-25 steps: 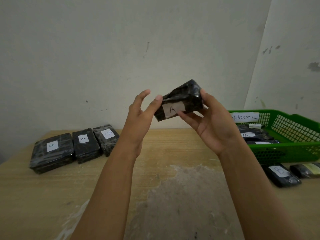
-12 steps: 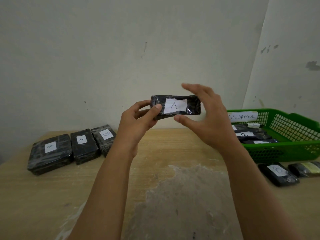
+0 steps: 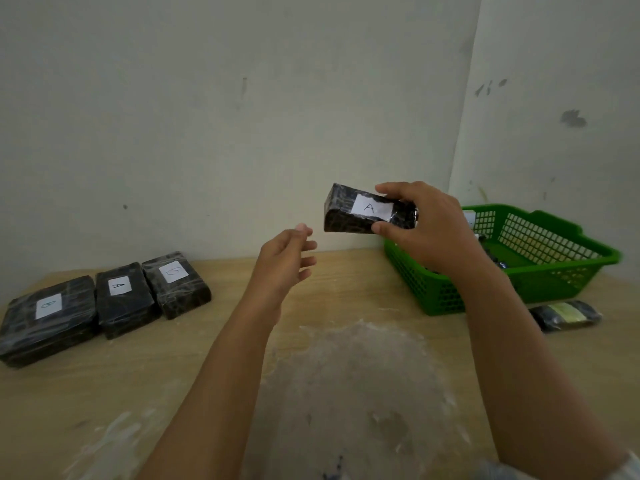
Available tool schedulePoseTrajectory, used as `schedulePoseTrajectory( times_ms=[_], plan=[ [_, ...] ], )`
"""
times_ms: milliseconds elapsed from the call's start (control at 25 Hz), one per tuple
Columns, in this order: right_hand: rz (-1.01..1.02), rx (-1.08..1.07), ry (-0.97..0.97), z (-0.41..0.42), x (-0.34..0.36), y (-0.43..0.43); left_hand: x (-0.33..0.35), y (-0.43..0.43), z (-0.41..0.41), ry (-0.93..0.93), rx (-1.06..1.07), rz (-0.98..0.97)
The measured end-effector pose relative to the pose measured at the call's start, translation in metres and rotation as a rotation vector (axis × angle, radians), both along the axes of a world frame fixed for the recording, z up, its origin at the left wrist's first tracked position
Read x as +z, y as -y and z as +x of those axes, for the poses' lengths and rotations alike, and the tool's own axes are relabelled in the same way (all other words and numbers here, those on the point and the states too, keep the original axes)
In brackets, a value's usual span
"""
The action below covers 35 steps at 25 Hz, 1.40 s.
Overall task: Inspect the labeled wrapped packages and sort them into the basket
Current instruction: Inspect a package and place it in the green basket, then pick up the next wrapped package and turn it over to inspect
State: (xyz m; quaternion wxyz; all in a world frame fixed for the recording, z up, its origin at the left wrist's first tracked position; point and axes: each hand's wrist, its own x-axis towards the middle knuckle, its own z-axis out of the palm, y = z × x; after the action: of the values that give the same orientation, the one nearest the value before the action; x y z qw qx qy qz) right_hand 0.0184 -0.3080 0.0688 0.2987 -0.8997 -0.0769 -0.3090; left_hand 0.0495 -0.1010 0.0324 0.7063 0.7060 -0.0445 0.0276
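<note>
Soft, even, rather dim light with no clear source. Wall [image 3: 207,133] reads flat grey-green. Faint soft shadows under the packages [image 3: 117,299] at left and under the basket [image 3: 415,282]. Dull sheen on the held package [image 3: 346,216] wrap. Left hand [image 3: 287,258] fingertips slightly smeared. Table [image 3: 346,375] far edge bows, wide-angle. Lower right corner of frame blurred.

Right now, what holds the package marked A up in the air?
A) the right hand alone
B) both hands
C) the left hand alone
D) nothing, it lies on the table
A: the right hand grips the package at one end, thumb below and fingers over the top, while the left hand hangs open to its left, not touching it.
</note>
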Motion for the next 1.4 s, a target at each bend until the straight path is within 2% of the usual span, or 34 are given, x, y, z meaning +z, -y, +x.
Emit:
schedulePoseTrajectory(
  times_ms=[120, 360, 520, 640, 760, 1000, 1080, 1240, 1400],
  plan=[
    [-0.047, -0.108, -0.087, 0.005, 0.002, 0.048, -0.035, 0.052, 0.028, -0.029, 0.004, 0.111],
    [-0.021, -0.378, -0.233, 0.016, -0.006, 0.144, -0.094, 0.13, 0.066, 0.089, 0.078, 0.582],
    [-0.178, -0.625, -0.357, 0.04, -0.018, 0.199, -0.114, 0.141, 0.079, 0.217, 0.058, 0.867],
    [-0.257, -0.679, -0.526, 0.063, -0.029, 0.22, -0.117, 0.139, 0.082, 0.244, 0.035, 0.916],
    [-0.339, -0.646, -0.696, 0.082, -0.041, 0.229, -0.117, 0.142, 0.083, 0.255, 0.039, 0.935],
    [-0.378, -0.557, -0.805, 0.094, -0.055, 0.229, -0.118, 0.141, 0.084, 0.27, 0.049, 0.958],
    [-0.395, -0.59, -0.778, 0.091, -0.049, 0.223, -0.119, 0.141, 0.085, 0.274, 0.039, 0.966],
    [-0.365, -0.622, -0.484, 0.077, -0.019, 0.17, -0.116, 0.132, 0.085, 0.287, -0.077, 0.928],
    [-0.21, -0.302, -0.228, 0.067, -0.003, 0.066, -0.096, 0.091, 0.075, 0.286, -0.062, 0.857]
  ],
)
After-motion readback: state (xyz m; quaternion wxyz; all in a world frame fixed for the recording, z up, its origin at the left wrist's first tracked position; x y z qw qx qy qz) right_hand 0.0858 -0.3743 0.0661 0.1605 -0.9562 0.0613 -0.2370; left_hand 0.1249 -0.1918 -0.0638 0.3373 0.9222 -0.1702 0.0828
